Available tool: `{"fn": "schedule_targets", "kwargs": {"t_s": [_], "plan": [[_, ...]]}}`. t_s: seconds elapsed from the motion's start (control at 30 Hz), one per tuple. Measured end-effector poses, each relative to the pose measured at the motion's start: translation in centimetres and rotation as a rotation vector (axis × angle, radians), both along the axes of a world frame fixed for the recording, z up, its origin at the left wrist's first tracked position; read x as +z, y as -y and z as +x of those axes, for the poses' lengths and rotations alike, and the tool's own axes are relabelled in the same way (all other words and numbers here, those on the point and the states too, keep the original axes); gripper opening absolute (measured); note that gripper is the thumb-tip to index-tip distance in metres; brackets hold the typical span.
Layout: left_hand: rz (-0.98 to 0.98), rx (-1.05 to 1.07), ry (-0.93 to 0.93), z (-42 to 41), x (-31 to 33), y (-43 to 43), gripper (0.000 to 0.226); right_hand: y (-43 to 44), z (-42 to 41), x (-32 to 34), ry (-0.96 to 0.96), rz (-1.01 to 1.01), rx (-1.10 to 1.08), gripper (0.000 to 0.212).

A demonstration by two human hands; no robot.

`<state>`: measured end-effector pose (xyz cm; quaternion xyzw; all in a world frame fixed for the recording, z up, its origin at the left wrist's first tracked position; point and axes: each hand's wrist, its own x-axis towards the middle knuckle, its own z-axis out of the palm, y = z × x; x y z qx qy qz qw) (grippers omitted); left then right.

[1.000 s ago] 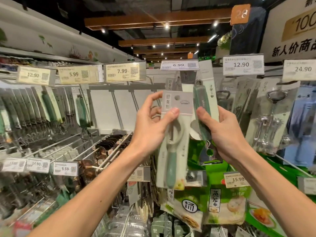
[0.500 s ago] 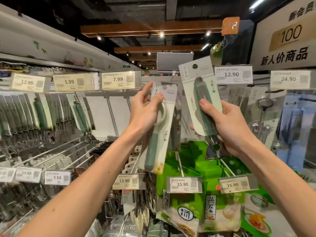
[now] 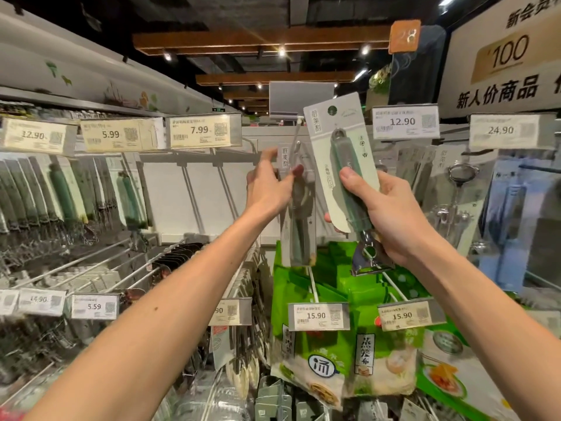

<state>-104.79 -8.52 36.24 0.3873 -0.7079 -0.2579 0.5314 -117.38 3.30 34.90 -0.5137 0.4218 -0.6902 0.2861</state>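
The shop aisle ran under dark ceiling with wooden beams [image 3: 261,38] and small spotlights, and the display wall was pegboard hung with rows of carded kitchen tools behind price tags, a 7.99 tag [image 3: 203,130] to the left and a 12.90 tag [image 3: 405,121] to the right. Green food packs [image 3: 306,287] hung on the pegs below, behind a 15.90 tag [image 3: 317,316]. The left hand [image 3: 267,189] pinched the upper part of a slim carded utensil [image 3: 299,226] between thumb and fingers, holding it up so that its hanging hole sat right at the white peg hook [image 3: 297,129]; whether the hook had passed through the hole could not be told. The right hand [image 3: 391,217] was curled round the green handle of a carded peeler [image 3: 337,126], thumb pressed on the front, just beside the other card. The likeliest slip was the hole missing the hook's upturned tip: the card was seen nearly edge-on and blurred, and a light pinch near its top would let it swing or drop onto the green packs. The peeler's card, held so close, might also knock the slim one off line. Its bare metal head stuck out below the card by the palm and could have snagged skin or packaging.
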Motion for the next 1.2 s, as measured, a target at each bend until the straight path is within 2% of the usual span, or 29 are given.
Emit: {"fn": "schedule_targets", "kwargs": {"t_s": [0.13,0.23,0.3,0.37,0.47,0.6,0.73,0.9,0.97,1.03,1.1,1.17,1.2], "plan": [[-0.096,0.035,0.019,0.7,-1.3,-1.6,0.054,-0.2,0.0,-0.1,0.005,0.006,0.005,0.022],[-0.169,-0.106,-0.060,1.2,-2.0,-4.1,0.027,-0.3,0.2,-0.4,0.018,-0.021,-0.004,0.019],[-0.098,-0.305,-0.134,1.3,-1.7,-5.6,0.026,-0.3,0.7,-0.7,0.022,-0.048,-0.015,0.019],[-0.052,-0.381,-0.199,1.4,-1.3,-6.6,0.027,-0.4,1.4,-1.4,0.012,-0.063,-0.004,0.018],[0.007,-0.407,-0.274,2.1,-1.1,-7.4,0.023,-0.7,2.5,-2.6,-0.002,-0.066,0.021,0.018],[0.055,-0.358,-0.269,3.7,-2.5,-7.0,0.019,-0.8,4.1,-4.9,-0.098,-0.020,-0.005,0.028],[0.155,-0.369,-0.239,6.3,-4.3,-6.4,0.021,-0.5,5.4,-6.5,-0.122,0.036,0.100,0.028],[0.327,-0.442,-0.291,9.5,-5.8,-6.5,0.026,-0.4,7.0,-7.0,-0.105,0.091,0.250,0.032],[0.366,-0.427,-0.319,10.6,-6.3,-6.6,0.028,-0.4,8.1,-7.1,-0.088,0.092,0.244,0.043],[0.379,-0.381,-0.362,11.8,-6.8,-6.5,0.029,-0.3,9.7,-7.5,-0.173,0.058,0.125,0.049],[0.354,-0.313,-0.392,13.3,-7.2,-6.0,0.028,-0.1,11.8,-7.9,-0.396,-0.002,-0.026,0.040],[0.278,-0.193,-0.379,15.2,-7.5,-5.5,0.028,0.5,14.1,-8.2,-0.582,-0.010,-0.080,0.035],[0.228,-0.119,-0.351,16.3,-7.6,-5.2,0.034,1.0,15.5,-8.0,-0.616,0.016,-0.063,0.037]]}}
